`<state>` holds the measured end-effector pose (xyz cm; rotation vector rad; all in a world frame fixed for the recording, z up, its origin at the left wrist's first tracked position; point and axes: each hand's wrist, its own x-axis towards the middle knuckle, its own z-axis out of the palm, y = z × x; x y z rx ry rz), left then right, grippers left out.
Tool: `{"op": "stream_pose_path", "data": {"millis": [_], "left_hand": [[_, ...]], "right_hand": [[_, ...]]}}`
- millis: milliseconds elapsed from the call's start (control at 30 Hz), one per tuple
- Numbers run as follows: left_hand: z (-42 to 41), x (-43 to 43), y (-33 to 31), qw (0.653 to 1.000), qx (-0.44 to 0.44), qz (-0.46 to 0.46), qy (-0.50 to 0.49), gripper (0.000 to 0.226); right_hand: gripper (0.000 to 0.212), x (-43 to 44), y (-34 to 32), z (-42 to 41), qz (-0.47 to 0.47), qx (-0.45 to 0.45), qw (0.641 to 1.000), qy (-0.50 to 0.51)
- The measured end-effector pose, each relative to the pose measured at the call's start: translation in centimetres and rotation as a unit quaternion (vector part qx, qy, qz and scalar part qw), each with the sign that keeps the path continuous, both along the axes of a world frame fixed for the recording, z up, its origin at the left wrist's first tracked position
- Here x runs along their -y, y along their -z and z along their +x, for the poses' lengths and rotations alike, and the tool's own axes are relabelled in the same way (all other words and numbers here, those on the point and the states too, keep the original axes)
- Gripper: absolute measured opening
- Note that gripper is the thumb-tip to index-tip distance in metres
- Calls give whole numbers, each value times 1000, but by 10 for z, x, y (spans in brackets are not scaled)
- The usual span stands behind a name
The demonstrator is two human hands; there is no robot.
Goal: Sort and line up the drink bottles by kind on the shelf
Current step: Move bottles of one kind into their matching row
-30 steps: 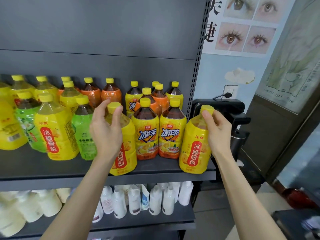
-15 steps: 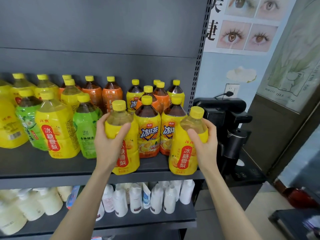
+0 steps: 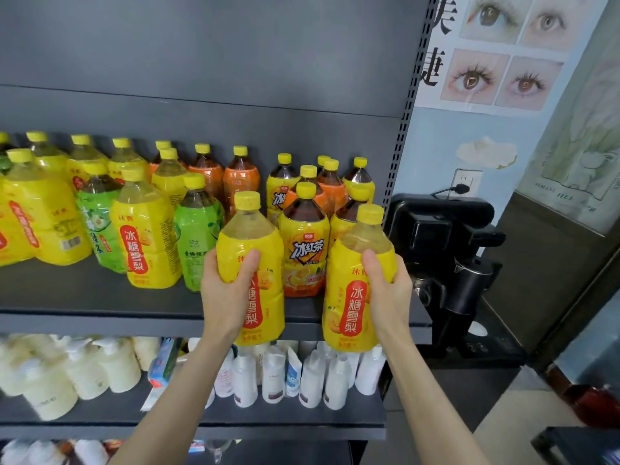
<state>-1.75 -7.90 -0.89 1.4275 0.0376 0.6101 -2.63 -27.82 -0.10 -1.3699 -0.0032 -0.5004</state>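
Note:
My left hand (image 3: 228, 290) grips a yellow pear-drink bottle (image 3: 256, 243) by its body, held out in front of the dark shelf (image 3: 100, 297). Another yellow pear-drink bottle (image 3: 352, 313) sits in the grip of my right hand (image 3: 387, 290), also off the shelf edge. Behind them stand iced-tea bottles with yellow labels (image 3: 303, 253) and orange-labelled tea bottles (image 3: 241, 182). To the left are green-labelled tea bottles (image 3: 196, 243), a third pear-drink bottle (image 3: 144, 236) and several more yellow bottles, all mixed.
A lower shelf (image 3: 302, 427) carries several white and cream bottles. A black drink machine (image 3: 446, 250) stands right of the shelf upright (image 3: 407, 129). A poster with eyes (image 3: 496, 52) hangs on the blue wall. Bare shelf lies at the front left.
Both hands slid from the bottle caps down to the bodies and lifted the two pear-drink bottles off the shelf, toward me. The right bottle moved left.

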Motion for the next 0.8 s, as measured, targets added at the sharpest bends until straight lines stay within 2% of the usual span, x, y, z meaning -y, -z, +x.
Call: {"op": "stream_pose_path", "data": {"millis": [100,167,233,467,600,733,800], "left_hand": [[-17,-15,-8,1000,6,-6,-13,41],[-25,-30,-16,1000,9,-6,-22,41],[-32,-49,-22,999,9,-1,-32,36],[-60,-149,-23,999,4,9,-42,42],[-78,-230,-13,998,-9,24,-49,51],[-99,-316,-2,996,-32,28,-75,55],[-106,-355,2,995,-37,30,-85,57]], "right_hand": [[35,-27,-9,-9,1,-5,1000,-15],[39,-48,-16,-12,-5,-3,1000,-27],[39,-71,-24,-15,-3,-2,999,-39],[45,-183,-25,-23,-14,-25,996,-90],[32,-263,-18,-33,0,-39,995,-94],[61,-346,-9,-45,16,-46,992,-113],[64,-387,-5,-46,7,-53,991,-125]]}}
